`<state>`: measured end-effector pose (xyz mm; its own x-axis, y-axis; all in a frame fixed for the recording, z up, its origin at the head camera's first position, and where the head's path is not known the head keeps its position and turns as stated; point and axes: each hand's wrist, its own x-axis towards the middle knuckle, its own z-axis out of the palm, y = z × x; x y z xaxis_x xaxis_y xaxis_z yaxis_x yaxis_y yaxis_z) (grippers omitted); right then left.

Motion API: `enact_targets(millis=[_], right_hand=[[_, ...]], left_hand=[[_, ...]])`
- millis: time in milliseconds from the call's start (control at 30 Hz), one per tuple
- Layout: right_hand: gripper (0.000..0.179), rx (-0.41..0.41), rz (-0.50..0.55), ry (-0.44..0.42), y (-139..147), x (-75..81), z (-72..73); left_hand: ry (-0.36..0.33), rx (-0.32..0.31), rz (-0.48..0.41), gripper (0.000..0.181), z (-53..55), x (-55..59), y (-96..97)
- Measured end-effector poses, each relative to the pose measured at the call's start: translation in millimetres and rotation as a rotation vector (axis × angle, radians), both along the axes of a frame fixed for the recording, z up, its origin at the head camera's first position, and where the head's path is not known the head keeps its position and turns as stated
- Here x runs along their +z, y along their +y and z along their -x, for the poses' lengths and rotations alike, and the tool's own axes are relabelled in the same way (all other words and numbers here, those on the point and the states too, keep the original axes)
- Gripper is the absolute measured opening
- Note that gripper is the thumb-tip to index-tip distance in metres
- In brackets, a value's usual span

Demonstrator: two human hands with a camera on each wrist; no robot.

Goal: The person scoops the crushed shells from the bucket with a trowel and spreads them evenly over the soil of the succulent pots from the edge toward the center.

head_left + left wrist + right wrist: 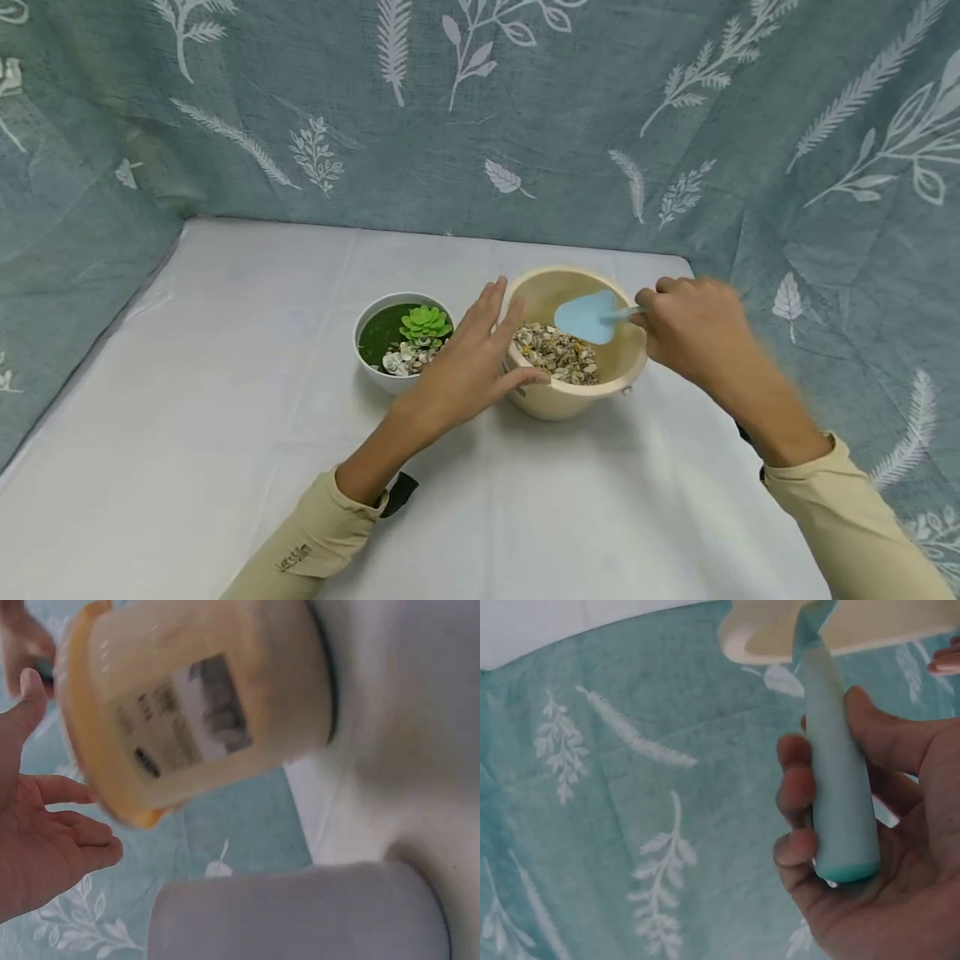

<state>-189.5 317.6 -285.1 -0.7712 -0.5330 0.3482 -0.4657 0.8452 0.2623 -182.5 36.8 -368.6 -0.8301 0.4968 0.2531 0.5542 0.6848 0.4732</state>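
My right hand (pixel 693 329) grips a small light-blue trowel (pixel 588 317) by its handle. The blade is over the inside of a cream bucket (pixel 551 406), above a heap of mixed pebbles (pixel 551 352). In the right wrist view, fingers and thumb wrap around the pale handle (pixel 840 765). My left hand (pixel 465 367) has its fingers extended at the bucket's near left rim; whether it touches the rim I cannot tell. The left wrist view shows a printed label (pixel 184 716) on the bucket's side.
Left of the bucket stands a white bowl (pixel 386 382) with a dark green surface, a bright green succulent (pixel 425 323) and pale stones (pixel 405 360). A white cloth (pixel 247 375) covers the table. Green leaf-patterned fabric (pixel 420 167) hangs behind and at the sides.
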Motion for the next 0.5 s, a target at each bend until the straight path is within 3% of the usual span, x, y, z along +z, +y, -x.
enact_targets(millis=[67, 233, 367, 500], right_hand=[[0.017, -0.002, -0.059, 0.011, -9.0, -4.4, 4.4], [0.013, 0.061, -0.215, 0.060, -24.9, -13.6, 13.5], [0.015, 0.087, -0.299, 0.087, -31.1, -17.7, 20.1], [0.014, 0.073, -0.354, 0.055, -34.0, -25.6, 23.3]], left_hand=[[-0.056, -0.006, 0.027, 0.103, 0.9, -4.1, 6.3], [-0.115, 0.000, 0.059, 0.106, 0.6, -11.0, 12.2], [-0.094, 0.006, 0.040, 0.105, 1.0, -12.5, 15.1], [-0.051, 0.007, 0.049, 0.105, -0.1, -13.6, 17.3]])
